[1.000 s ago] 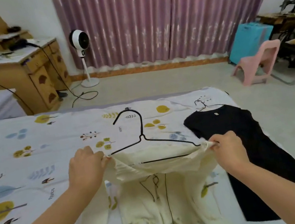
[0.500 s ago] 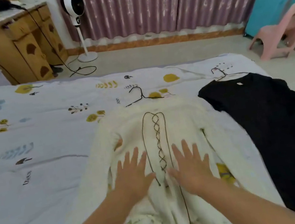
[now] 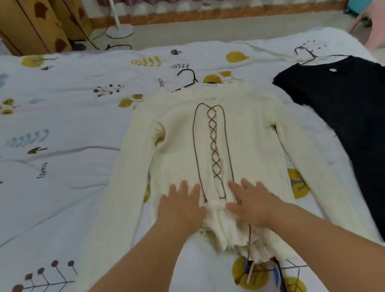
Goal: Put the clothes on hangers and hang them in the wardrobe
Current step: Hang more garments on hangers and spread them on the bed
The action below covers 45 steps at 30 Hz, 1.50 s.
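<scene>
Head view: both hands (image 3: 218, 205) apparently flat on sweater (image 3: 247, 131).

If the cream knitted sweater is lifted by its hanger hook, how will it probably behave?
The cream knitted sweater will probably hang limp: it lies flat and wrinkles under both hands. Its long sleeves would likely dangle and swing. The thin black wire hanger looks light, so it may tilt if the shoulders sit unevenly.
</scene>
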Each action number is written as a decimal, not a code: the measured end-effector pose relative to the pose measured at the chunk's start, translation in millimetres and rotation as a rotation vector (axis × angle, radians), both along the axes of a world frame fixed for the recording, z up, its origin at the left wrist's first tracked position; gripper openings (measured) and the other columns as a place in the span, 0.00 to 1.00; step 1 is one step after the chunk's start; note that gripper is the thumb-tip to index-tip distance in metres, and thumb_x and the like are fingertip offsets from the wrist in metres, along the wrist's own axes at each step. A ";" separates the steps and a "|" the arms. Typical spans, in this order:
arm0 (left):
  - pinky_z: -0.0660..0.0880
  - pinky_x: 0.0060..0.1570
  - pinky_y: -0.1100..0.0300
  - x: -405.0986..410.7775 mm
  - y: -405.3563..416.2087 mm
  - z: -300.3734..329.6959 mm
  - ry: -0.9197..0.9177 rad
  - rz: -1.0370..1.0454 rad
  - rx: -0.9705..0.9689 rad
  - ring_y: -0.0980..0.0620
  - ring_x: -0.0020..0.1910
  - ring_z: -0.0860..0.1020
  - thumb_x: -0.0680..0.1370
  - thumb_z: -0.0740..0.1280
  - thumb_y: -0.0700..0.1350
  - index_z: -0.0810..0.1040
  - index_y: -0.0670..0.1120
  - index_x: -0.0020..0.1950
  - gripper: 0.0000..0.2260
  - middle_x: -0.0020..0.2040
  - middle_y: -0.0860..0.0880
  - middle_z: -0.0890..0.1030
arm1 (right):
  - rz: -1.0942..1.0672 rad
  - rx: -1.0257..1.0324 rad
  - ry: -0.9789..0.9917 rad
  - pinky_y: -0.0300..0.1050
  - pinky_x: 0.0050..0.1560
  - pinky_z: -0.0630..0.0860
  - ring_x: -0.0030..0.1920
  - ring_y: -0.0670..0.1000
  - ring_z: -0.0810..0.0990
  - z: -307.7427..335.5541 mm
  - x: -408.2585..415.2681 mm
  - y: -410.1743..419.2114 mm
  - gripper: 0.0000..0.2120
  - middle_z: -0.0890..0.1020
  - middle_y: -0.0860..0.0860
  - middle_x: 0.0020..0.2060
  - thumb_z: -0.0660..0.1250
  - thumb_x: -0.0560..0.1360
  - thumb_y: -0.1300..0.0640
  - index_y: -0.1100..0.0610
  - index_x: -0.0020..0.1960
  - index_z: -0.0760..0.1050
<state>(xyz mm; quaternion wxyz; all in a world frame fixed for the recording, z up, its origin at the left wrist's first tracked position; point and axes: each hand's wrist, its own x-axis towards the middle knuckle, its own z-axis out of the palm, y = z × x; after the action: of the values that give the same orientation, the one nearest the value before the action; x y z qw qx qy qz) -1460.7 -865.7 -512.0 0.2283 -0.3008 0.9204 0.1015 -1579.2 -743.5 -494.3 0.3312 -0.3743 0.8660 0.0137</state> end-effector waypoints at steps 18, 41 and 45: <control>0.66 0.48 0.63 237.3 152.6 190.7 0.066 0.178 0.156 0.50 0.61 0.72 0.81 0.53 0.48 0.70 0.45 0.66 0.16 0.61 0.49 0.75 | 0.222 -0.199 -0.033 0.45 0.56 0.71 0.61 0.55 0.74 200.1 201.8 172.2 0.17 0.76 0.54 0.61 0.54 0.80 0.54 0.54 0.67 0.69; 0.66 0.62 0.55 555.8 130.7 153.4 -0.073 0.624 -0.130 0.48 0.68 0.65 0.81 0.51 0.54 0.58 0.48 0.72 0.21 0.72 0.48 0.62 | 0.401 -0.159 -0.056 0.42 0.47 0.62 0.62 0.52 0.69 145.4 446.3 142.3 0.16 0.71 0.52 0.62 0.54 0.80 0.55 0.53 0.67 0.66; 0.52 0.71 0.46 586.6 86.8 114.5 -0.087 0.675 -0.073 0.42 0.75 0.50 0.67 0.33 0.66 0.48 0.50 0.76 0.40 0.77 0.46 0.48 | 0.341 -0.215 0.061 0.44 0.43 0.62 0.57 0.53 0.72 116.8 478.4 92.6 0.15 0.73 0.52 0.58 0.57 0.77 0.61 0.55 0.62 0.69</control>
<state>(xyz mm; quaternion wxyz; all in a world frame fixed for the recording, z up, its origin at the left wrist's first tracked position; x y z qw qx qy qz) -874.1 -778.9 -397.5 0.2100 -0.6006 0.7612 0.1255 -1100.8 -650.9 -377.5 0.2560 -0.5482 0.7961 -0.0119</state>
